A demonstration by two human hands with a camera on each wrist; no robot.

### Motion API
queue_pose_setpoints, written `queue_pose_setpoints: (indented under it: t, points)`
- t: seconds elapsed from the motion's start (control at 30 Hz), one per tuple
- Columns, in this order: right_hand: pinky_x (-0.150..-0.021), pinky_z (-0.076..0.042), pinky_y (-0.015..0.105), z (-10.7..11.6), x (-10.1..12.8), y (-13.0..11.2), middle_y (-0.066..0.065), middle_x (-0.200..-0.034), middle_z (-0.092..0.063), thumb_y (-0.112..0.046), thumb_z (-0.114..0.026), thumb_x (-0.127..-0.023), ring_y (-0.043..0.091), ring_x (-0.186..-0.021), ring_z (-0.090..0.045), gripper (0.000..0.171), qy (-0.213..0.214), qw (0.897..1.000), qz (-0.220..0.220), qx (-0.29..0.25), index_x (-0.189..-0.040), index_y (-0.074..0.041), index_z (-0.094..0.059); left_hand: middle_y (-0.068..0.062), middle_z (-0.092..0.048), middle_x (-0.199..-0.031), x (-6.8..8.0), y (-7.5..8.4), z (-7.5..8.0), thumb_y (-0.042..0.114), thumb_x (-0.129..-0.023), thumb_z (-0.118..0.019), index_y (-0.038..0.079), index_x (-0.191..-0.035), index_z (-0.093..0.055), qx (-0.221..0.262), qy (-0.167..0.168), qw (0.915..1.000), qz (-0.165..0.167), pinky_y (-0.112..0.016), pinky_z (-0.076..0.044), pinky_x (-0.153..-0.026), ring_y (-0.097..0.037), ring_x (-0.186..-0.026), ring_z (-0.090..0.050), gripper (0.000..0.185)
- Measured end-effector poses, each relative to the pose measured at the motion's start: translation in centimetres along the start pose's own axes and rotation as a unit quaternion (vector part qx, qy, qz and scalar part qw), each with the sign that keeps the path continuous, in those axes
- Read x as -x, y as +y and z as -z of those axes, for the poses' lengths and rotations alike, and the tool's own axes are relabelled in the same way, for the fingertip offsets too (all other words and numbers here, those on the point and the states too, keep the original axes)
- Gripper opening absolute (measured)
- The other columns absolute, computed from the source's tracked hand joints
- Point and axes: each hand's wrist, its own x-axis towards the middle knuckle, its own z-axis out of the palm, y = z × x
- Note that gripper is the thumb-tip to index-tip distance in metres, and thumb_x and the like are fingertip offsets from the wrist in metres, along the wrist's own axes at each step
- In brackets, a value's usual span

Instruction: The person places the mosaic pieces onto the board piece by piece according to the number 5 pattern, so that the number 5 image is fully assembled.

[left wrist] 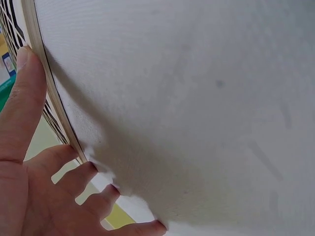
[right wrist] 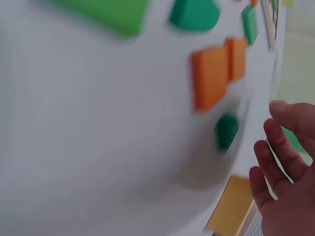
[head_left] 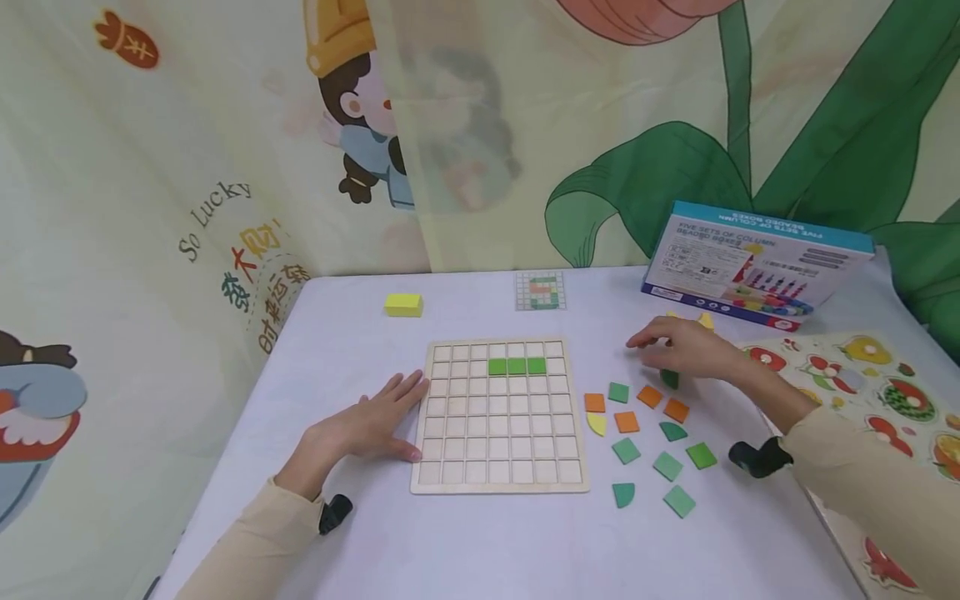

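Note:
A wooden grid board (head_left: 501, 450) lies on the white table, with three green square tiles (head_left: 517, 367) in a row near its top. My left hand (head_left: 371, 421) rests at the board's left edge, fingers spread. Its thumb (left wrist: 29, 83) touches the rim in the left wrist view. Over the loose tiles right of the board hovers my right hand (head_left: 690, 348), fingers loosely bent and nothing visible between them. A dark green tile (right wrist: 227, 131) lies below it, partly hidden by the hand in the head view. Nearby are orange square tiles (head_left: 627, 422) and green quarter-round tiles (head_left: 673, 432).
Behind the board are a yellow block (head_left: 403, 305) and a small pattern card (head_left: 540, 292). A cardboard box (head_left: 750, 262) stands at the back right. Under the right forearm lies a fruit-picture board (head_left: 855, 400). Yellow pieces (head_left: 706, 321) show partly behind the right hand.

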Motion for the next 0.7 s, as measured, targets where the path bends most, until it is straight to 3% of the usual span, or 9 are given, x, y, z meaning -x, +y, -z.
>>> queue_pose_setpoints:
  t: [0.2, 0.33, 0.7]
  points:
    - [-0.097, -0.047, 0.058, 0.8, 2.2, 3.0, 0.019, -0.129, -0.058, -0.007, -0.067, -0.086, 0.042, -0.123, -0.047, 0.031, -0.047, 0.999, -0.016, 0.003, -0.117, -0.011, -0.07, -0.009, -0.006, -0.165, -0.1, -0.1, -0.1, 0.042, -0.078, -0.077, 0.011, -0.156, -0.016, -0.004, -0.002, 1.0, 0.001, -0.073, -0.017, -0.109, -0.038, -0.151, -0.004, 0.104]
    - [-0.099, -0.043, 0.062, 0.7, 2.6, 3.7, 0.02, -0.132, -0.056, -0.006, -0.07, -0.084, 0.046, -0.129, -0.039, 0.033, -0.049, 0.999, -0.011, 0.002, -0.115, -0.015, -0.071, -0.008, -0.006, -0.165, -0.1, -0.2, -0.1, 0.042, -0.078, -0.077, 0.011, -0.156, -0.016, -0.008, -0.003, 1.0, 0.001, -0.073, -0.017, -0.109, -0.038, -0.151, -0.005, 0.104]
    - [-0.093, -0.049, 0.053, 0.3, 2.5, 3.6, 0.011, -0.114, -0.059, -0.016, -0.078, -0.081, 0.031, -0.11, -0.05, 0.025, -0.025, 0.999, -0.003, 0.028, -0.106, -0.02, -0.075, -0.008, -0.005, -0.165, 0.0, -0.1, -0.1, 0.041, -0.079, -0.077, 0.011, -0.156, -0.016, -0.005, -0.002, 1.0, -0.001, -0.073, -0.017, -0.109, -0.038, -0.151, -0.004, 0.103]
